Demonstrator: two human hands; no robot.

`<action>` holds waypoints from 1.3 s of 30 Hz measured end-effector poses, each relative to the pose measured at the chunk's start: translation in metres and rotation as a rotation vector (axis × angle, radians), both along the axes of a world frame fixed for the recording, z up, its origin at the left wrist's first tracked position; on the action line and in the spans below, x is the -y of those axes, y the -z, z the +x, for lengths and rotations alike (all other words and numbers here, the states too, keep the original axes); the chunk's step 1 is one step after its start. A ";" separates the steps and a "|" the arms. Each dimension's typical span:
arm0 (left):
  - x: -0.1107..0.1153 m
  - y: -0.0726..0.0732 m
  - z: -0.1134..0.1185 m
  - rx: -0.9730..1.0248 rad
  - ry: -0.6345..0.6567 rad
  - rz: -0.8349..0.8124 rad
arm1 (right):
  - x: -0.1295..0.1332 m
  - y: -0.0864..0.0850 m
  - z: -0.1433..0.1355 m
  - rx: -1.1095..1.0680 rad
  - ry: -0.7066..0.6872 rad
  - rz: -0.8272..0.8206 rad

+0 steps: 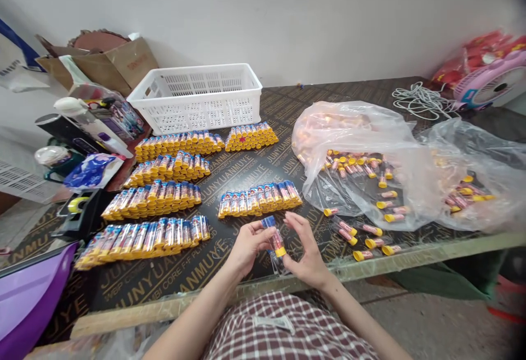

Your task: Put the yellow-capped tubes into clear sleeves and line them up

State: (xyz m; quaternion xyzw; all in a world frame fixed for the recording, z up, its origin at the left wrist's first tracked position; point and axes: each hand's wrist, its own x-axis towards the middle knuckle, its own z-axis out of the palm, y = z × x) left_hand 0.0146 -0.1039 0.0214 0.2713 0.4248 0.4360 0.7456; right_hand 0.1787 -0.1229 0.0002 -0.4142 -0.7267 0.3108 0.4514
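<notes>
Between the thumb and fingers of my left hand is a small clear tube with a blue top, a pink-red label and a yellow cap at its lower end. My right hand is beside it with fingers spread; its thumb is close to the yellow cap, and I cannot tell whether it touches. Under the hands lies some clear plastic, partly hidden. Just beyond stands a stacked row of blue-and-yellow tubes. Right of my right hand, several loose yellow-capped tubes without blue tops lie near the table edge.
Stacked tube rows fill the left side, before a white perforated basket. A translucent plastic bag spills yellow-capped tubes at right. A tape dispenser and purple bin stand left; white cord and a pink fan back right.
</notes>
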 end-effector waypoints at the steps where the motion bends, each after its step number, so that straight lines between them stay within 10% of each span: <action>1: 0.002 0.000 0.001 -0.001 0.056 -0.007 | -0.001 -0.001 0.001 -0.014 -0.038 -0.014; 7: 0.009 0.002 0.007 0.016 0.161 -0.031 | -0.003 -0.005 0.007 -0.098 -0.274 -0.148; 39: 0.013 0.003 0.012 -0.001 0.064 -0.041 | -0.001 0.001 -0.004 -0.264 -0.224 -0.141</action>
